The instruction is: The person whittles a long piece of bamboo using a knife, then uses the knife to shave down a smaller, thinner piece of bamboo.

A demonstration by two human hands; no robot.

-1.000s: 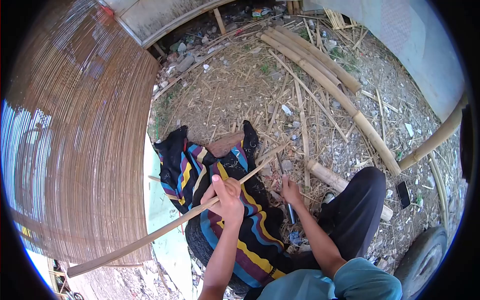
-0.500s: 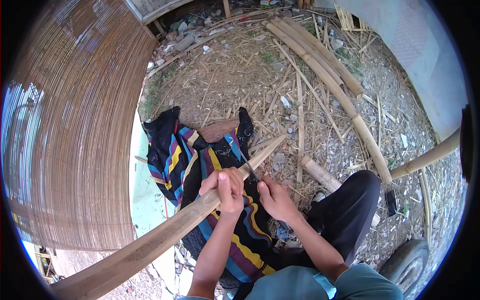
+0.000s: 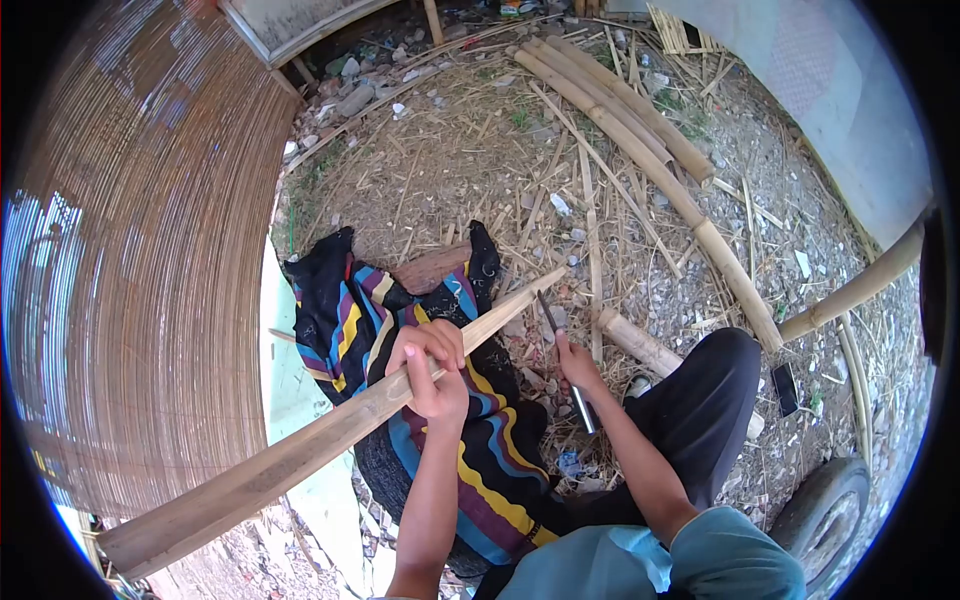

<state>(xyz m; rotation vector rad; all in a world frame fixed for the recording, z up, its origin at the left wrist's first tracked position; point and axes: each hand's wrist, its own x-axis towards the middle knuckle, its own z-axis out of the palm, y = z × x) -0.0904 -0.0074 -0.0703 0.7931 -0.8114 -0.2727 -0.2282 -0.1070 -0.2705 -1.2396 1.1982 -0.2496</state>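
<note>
A long split bamboo slat (image 3: 290,455) slants from the lower left up to a pale, tapered tip near the middle. My left hand (image 3: 432,372) is wrapped round it in its upper half, thumb on top. In my right hand (image 3: 578,366) is a knife (image 3: 548,314) with a dark narrow blade and a shiny metal handle end. The blade points up and stands just right of the slat's tip. Beneath the slat, a black knitted cloth (image 3: 497,512) with yellow, purple and blue stripes lies over my lap and the ground ahead.
A brown wood block (image 3: 432,268) lies by the cloth. Bamboo poles (image 3: 640,150) and a short bamboo piece (image 3: 640,343) rest on ground strewn with splinters. A slatted blind (image 3: 150,280) hangs at left. A phone (image 3: 784,389) and a tyre (image 3: 825,520) are at right.
My right hand with the knife has moved away from my left hand, right toward the slat's tip, and the metal handle now shows. My left hand and the slat have shifted slightly left.
</note>
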